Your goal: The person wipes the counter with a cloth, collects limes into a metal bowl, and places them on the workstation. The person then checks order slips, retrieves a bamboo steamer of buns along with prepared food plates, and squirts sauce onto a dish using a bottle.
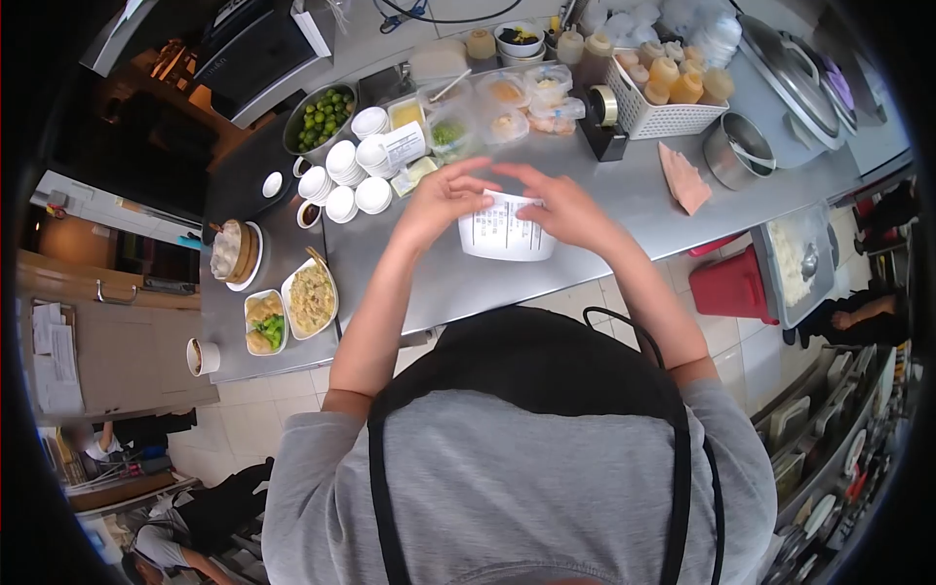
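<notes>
A white printed receipt [505, 239] hangs between my two hands over the front edge of the steel counter. My left hand [441, 203] pinches its upper left corner between thumb and fingers. At the upper right corner, the thumb and fingers of my right hand [564, 210] close on the same paper. Both index fingers reach forward above the sheet. Just beyond my left hand are stacks of white lidded cups [373, 195], with another printed slip [406, 144] lying across some of them.
To the left stand a bowl of noodles [312, 297], a dumpling and greens tray [264, 325], a steamer basket [237, 252] and a pot of limes [326, 119]. A tape dispenser [606, 132], a sauce bottle basket [673, 115] and a metal pot [736, 154] line the right.
</notes>
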The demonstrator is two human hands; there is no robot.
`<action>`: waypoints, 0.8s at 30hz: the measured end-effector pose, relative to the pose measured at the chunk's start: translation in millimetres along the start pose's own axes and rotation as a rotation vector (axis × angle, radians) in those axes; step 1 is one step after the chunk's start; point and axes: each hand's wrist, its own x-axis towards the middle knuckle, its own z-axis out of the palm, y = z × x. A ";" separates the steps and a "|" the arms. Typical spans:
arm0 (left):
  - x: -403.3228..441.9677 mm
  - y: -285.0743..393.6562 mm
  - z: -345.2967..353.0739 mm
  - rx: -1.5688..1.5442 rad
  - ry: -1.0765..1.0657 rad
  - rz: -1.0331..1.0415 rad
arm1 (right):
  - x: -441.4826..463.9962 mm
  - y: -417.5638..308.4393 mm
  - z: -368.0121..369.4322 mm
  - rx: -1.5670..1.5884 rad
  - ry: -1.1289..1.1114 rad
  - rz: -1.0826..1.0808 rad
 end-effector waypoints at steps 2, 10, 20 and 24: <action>-4.3 -2.9 1.8 0.111 -0.043 -0.043 | 5.3 -1.8 1.5 -0.176 -0.017 -0.150; -8.3 -29.7 12.3 -0.438 0.442 -0.001 | 10.2 4.0 24.8 0.700 0.396 0.184; -12.0 -18.8 -3.6 -0.246 0.386 -0.033 | 17.8 21.7 42.4 0.417 0.380 0.121; -12.7 -15.4 -6.6 -0.209 0.340 -0.062 | 18.8 13.8 30.7 0.113 0.421 0.071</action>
